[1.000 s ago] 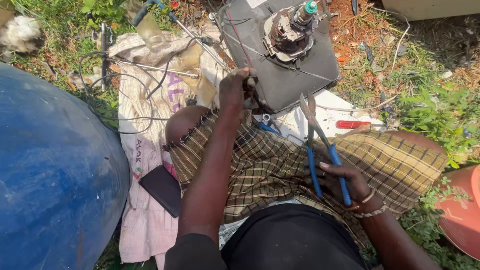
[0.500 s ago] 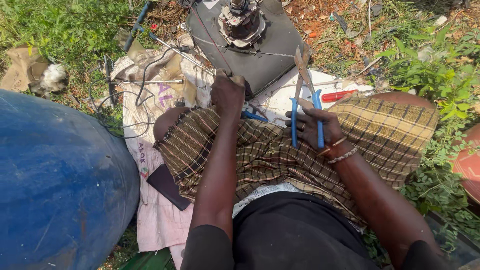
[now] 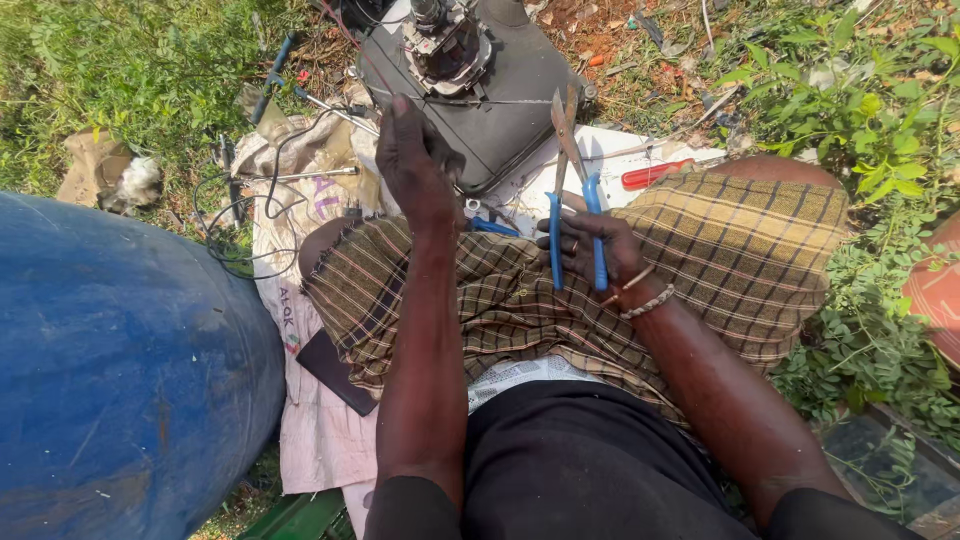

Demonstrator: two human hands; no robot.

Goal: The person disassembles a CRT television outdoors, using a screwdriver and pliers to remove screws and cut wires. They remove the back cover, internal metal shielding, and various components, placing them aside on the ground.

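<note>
While a big blue drum (image 3: 110,370) is filling the lower left of the view, a pale printed cloth (image 3: 300,440) is lying on the grass just beside it, with thin dark wires (image 3: 225,225) and a metal rod (image 3: 300,175) trailing across its upper part. A flat dark rectangular thing (image 3: 335,372) is resting on the cloth, partly tucked under the edge of the checked wrap (image 3: 760,250) that is covering the person's lap and knees. Moving right, the left hand (image 3: 412,160) is reaching forward over the wrap, its fingers curled downward and pressing on the near edge of the dark housing (image 3: 505,110); whether it is pinching anything there is hidden by the back of the hand. That housing is sitting on the ground ahead of the knees, carrying a round metal assembly (image 3: 445,45) with wires on its top. Farther right, the right hand (image 3: 600,250) is hovering above the lap, fingers wrapped around the blue handles of a pair of pliers (image 3: 572,190), whose metal jaws are pointing up and away toward the housing, slightly parted at the tips. A bracelet (image 3: 647,302) is circling that wrist. Beyond the pliers, a red-handled screwdriver (image 3: 655,175) is lying on a white sheet (image 3: 625,150), and leafy green plants (image 3: 880,120) are crowding the right edge
</note>
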